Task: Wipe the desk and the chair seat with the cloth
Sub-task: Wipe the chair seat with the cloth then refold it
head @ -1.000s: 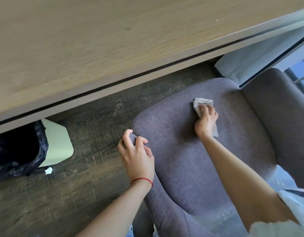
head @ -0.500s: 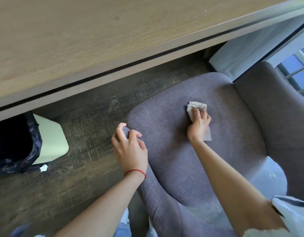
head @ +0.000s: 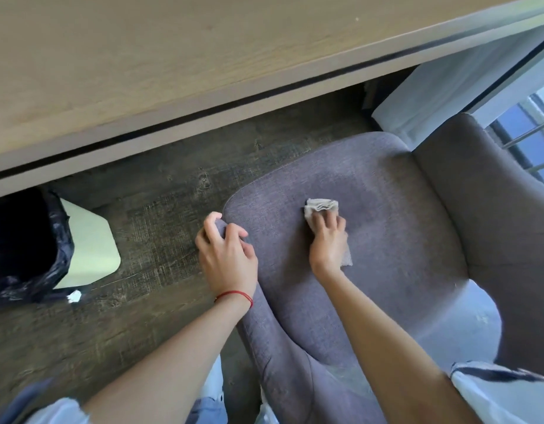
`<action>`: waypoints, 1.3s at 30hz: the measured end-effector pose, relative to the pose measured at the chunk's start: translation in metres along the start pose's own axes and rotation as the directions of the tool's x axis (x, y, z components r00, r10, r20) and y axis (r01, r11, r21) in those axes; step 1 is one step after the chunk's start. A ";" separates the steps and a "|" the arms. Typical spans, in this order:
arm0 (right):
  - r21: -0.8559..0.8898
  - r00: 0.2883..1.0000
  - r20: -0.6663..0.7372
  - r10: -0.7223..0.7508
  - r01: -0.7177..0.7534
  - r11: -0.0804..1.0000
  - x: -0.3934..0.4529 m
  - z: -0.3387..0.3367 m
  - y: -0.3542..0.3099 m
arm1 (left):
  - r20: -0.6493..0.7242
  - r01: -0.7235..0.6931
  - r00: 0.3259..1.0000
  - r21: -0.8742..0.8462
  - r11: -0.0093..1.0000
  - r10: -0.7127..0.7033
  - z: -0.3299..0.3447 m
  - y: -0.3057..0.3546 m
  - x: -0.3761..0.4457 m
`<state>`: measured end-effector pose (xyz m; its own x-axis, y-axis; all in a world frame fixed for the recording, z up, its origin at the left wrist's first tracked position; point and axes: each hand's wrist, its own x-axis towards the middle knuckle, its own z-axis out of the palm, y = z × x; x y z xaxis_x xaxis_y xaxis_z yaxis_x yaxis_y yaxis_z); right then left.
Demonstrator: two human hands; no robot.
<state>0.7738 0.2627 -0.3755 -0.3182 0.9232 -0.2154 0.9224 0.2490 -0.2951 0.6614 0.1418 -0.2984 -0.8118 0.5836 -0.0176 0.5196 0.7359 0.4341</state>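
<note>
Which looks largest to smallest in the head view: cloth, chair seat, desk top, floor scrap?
1. Desk top, though it is cut off by the frame.
2. Chair seat.
3. Cloth, partly hidden under the right hand.
4. Floor scrap.

Chair seat [head: 387, 255] lies open rightward; backrest [head: 484, 209] walls its far side.

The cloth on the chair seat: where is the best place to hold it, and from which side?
Hold the cloth from above, palm flat over its middle, as the right hand does now. It lies flat and thin on the chair seat, so a pressing palm grips better than pinching an edge.
</note>
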 end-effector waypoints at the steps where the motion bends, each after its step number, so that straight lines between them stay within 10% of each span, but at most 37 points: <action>1: 0.008 0.996 0.040 -0.079 0.079 0.997 -0.016 0.003 -0.004 | 0.000 0.003 1.000 -0.001 1.000 -0.003 0.000 0.000 0.000; 6: 0.214 0.942 0.278 -0.187 0.129 0.968 -0.014 -0.039 -0.008 | 0.065 0.010 0.998 -0.005 1.000 -0.010 -0.014 0.006 -0.003; 12: 0.494 0.973 0.192 -0.128 0.017 0.869 -0.022 -0.134 -0.031 | 0.229 -0.035 0.973 0.067 0.997 0.019 -0.058 0.018 -0.007; 20: 0.753 0.941 0.292 0.171 -0.336 0.566 -0.119 -0.280 -0.046 | 0.367 -0.187 0.882 -0.301 0.935 0.294 -0.188 0.084 -0.070; 23: 0.840 0.964 0.213 0.161 -0.265 0.473 -0.175 -0.352 -0.018 | 0.472 -0.182 0.776 -0.468 0.865 0.419 -0.219 0.115 -0.116; 29: 0.785 0.918 -0.257 0.301 0.016 0.620 -0.314 -0.404 0.060 | 0.524 -0.288 0.546 -0.615 0.734 0.654 -0.234 0.169 -0.230; 39: 0.848 0.697 -0.355 0.623 -0.040 0.528 -0.390 -0.324 0.158 | 0.555 -0.627 0.370 -0.442 0.642 0.745 -0.170 0.203 -0.303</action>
<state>1.1149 0.0369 -0.0363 0.4305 0.9026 -0.0033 0.3141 -0.1533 -0.9369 0.9670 0.0560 -0.0516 0.2343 0.9547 -0.1836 0.7243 -0.0455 0.6879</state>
